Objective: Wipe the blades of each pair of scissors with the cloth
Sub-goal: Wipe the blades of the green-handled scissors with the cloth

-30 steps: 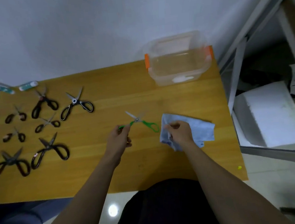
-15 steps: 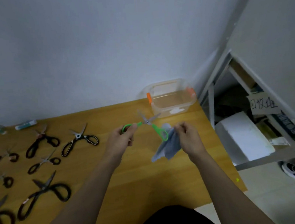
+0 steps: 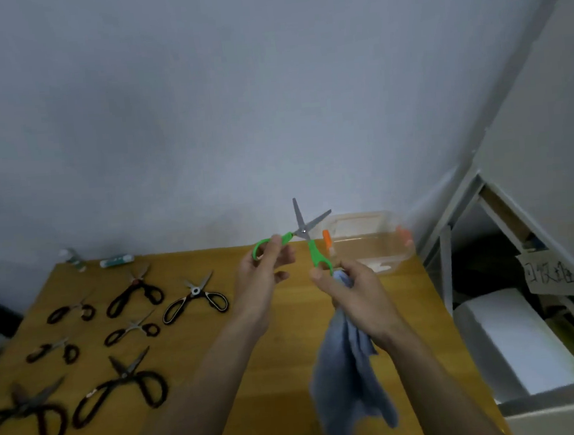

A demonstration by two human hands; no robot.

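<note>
Green-handled scissors (image 3: 306, 234) are held up in the air above the wooden table (image 3: 287, 320), blades spread apart and pointing up. My left hand (image 3: 266, 274) pinches one green handle loop. My right hand (image 3: 357, 297) grips the blue-grey cloth (image 3: 350, 380), which hangs down below it, and sits right at the other green handle. Several black-handled scissors (image 3: 196, 298) lie spread on the left half of the table.
A clear plastic box (image 3: 370, 241) with orange latches stands at the table's far right corner. Two small tubes (image 3: 115, 260) lie at the far left edge by the wall. A metal shelf (image 3: 523, 267) with white foam and papers stands right of the table.
Both hands have lifted from the table: the green scissors rose and tilted blades-up, and the cloth came off the table and now hangs from my right hand. The camera tilted upward.
</note>
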